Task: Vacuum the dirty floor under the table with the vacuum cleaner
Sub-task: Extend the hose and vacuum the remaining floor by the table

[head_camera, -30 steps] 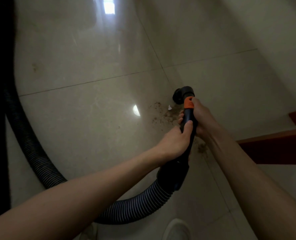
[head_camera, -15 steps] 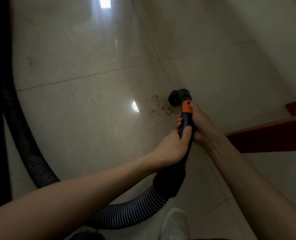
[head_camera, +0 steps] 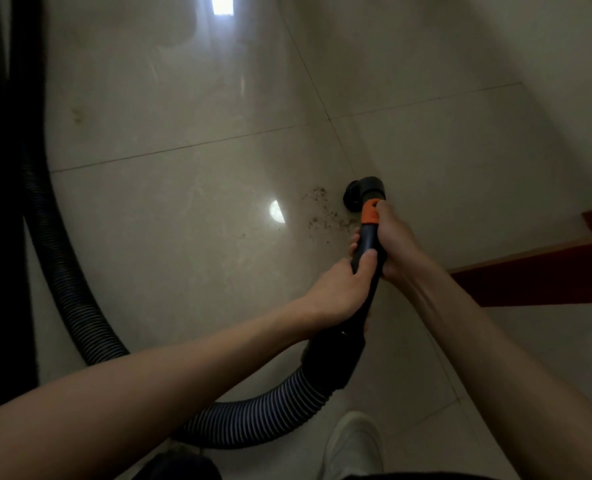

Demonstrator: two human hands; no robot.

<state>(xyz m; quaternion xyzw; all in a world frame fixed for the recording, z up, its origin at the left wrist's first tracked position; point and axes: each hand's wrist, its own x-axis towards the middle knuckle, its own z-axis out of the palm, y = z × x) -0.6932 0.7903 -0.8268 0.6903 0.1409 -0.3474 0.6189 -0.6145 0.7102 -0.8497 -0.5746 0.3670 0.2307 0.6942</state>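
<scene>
A black vacuum wand with an orange collar ends in a round black nozzle that sits on the glossy beige floor tile. Brown dirt specks lie just left of the nozzle. My right hand grips the wand right below the orange collar. My left hand grips it lower down, thumb along the tube. A ribbed black hose runs from the wand's thick cuff, curves under my left arm and climbs along the left side.
A red-brown wooden table part juts in from the right, close to my right forearm. A dark upright surface fills the left edge. My white shoe stands at the bottom, beside the hose.
The nozzle has shifted a little to the left over the dirt patch, and less dirt shows around it than a second ago. Both hands keep the same hold on the wand.
</scene>
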